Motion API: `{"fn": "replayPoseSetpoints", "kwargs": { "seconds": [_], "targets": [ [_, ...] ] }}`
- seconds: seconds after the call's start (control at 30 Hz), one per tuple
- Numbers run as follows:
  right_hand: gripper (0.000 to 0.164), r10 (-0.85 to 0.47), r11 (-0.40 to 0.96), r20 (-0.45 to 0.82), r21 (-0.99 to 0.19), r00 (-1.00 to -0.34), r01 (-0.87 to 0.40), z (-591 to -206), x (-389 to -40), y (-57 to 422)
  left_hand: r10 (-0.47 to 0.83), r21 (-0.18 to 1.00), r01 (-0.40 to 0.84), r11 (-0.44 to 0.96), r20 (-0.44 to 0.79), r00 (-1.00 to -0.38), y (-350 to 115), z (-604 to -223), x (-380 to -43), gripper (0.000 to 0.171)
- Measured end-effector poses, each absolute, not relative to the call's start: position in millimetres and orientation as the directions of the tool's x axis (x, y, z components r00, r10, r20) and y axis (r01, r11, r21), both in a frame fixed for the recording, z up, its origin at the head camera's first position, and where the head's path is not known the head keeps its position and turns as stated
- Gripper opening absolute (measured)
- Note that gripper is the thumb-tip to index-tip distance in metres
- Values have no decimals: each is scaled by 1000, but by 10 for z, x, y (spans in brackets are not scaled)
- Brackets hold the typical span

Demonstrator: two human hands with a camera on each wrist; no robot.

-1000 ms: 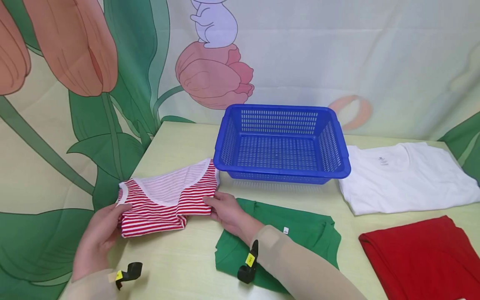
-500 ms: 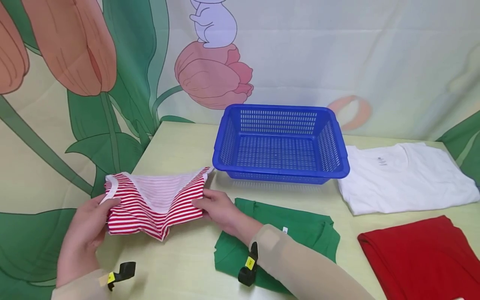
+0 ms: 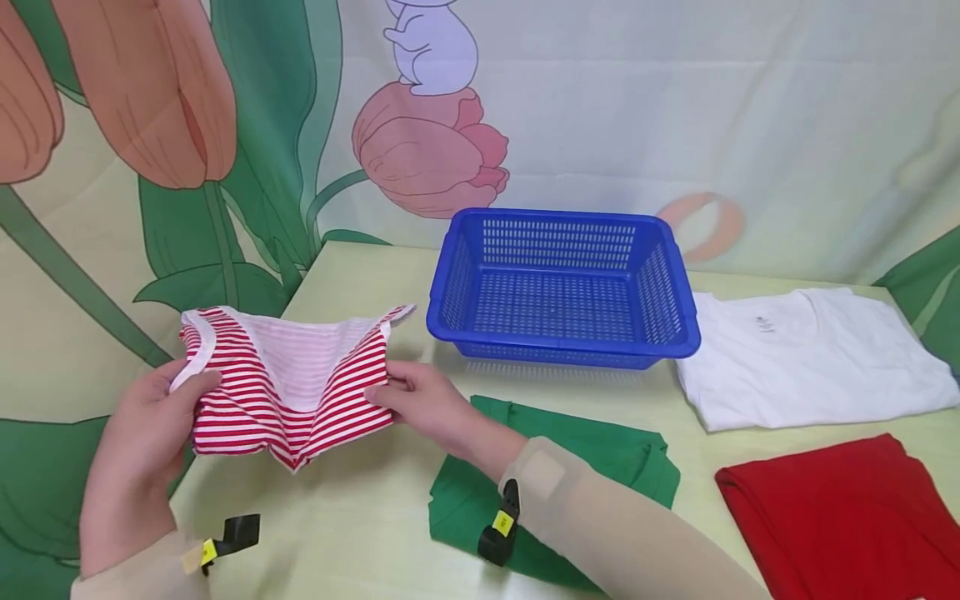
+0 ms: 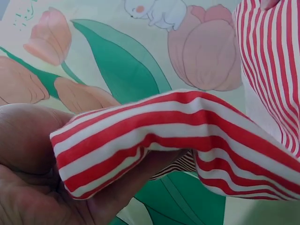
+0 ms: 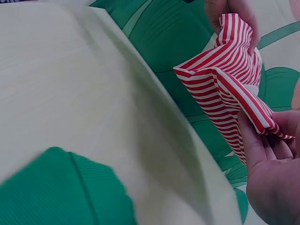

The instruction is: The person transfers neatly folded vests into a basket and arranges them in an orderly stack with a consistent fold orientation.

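Note:
A red-and-white striped shirt (image 3: 285, 392) with white neckband and edging hangs folded between both hands over the table's left side, sagging in the middle. My left hand (image 3: 146, 417) grips its left end, thumb on the front. At the right end my right hand (image 3: 427, 400) pinches the cloth. In the left wrist view the striped shirt (image 4: 140, 131) lies over the fingers of the left hand (image 4: 37, 164). The right wrist view has the right hand (image 5: 276, 173) curled round one edge of the shirt (image 5: 220, 89), with the left hand (image 5: 232, 18) at the far end.
A blue plastic basket (image 3: 562, 348) stands at the back of the table (image 3: 337, 533). A folded green shirt (image 3: 630, 467) lies beneath my right forearm. To the right are a folded white shirt (image 3: 817, 367) and a folded red garment (image 3: 847, 508). A printed curtain (image 3: 600, 100) hangs behind.
Both hands have lifted the striped shirt and moved it left, away from the basket. Its middle now sags more. The basket and other garments have stayed put.

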State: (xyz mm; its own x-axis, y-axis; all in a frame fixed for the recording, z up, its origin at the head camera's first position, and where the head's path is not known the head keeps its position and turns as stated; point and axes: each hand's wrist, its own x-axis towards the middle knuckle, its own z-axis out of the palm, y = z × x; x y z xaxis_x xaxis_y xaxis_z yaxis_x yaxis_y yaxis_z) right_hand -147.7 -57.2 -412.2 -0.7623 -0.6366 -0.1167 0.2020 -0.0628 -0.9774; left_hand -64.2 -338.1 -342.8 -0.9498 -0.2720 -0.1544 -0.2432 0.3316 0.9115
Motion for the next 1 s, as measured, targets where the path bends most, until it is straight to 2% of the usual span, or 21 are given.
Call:
{"fn": "replayPoseSetpoints", "kwargs": {
  "seconds": [0.1, 0.2, 0.33, 0.43, 0.57, 0.83, 1.0],
  "targets": [
    [34, -637, -68, -100, -981, -764, 184, -4021, -1515, -506, -259, 911, -232, 341, -146, -955, -3358, -3350, -707, 71],
    [34, -631, -77, -82, -983, -772, 167, -3941, -1554, -432, -233, 937, -204, 283, -139, -963, -3359, -3290, -770, 68],
    [37, -621, -84, -74, -984, -780, 160, -3841, -1586, -316, -197, 975, -146, 168, -112, -974, -3363, -3212, -834, 56],
    [40, -603, -79, -80, -984, -793, 160, -3763, -1605, -193, -171, 982, -119, 148, -93, -981, -3316, -3135, -899, 58],
    [41, -584, -93, -66, -985, -809, 148, -3667, -1664, 13, -121, 973, -117, 201, -93, -988, -3193, -3003, -1025, 69],
    [43, -544, -110, -58, -984, -837, 140, -3525, -1805, 480, -45, 934, -113, 340, -103, -994, -2811, -2809, -1373, 66],
    [44, -502, -104, -78, -983, -861, 149, -3511, -1878, 763, -24, 931, -103, 350, -100, -995, -2532, -2785, -1593, 65]
  ]
}}
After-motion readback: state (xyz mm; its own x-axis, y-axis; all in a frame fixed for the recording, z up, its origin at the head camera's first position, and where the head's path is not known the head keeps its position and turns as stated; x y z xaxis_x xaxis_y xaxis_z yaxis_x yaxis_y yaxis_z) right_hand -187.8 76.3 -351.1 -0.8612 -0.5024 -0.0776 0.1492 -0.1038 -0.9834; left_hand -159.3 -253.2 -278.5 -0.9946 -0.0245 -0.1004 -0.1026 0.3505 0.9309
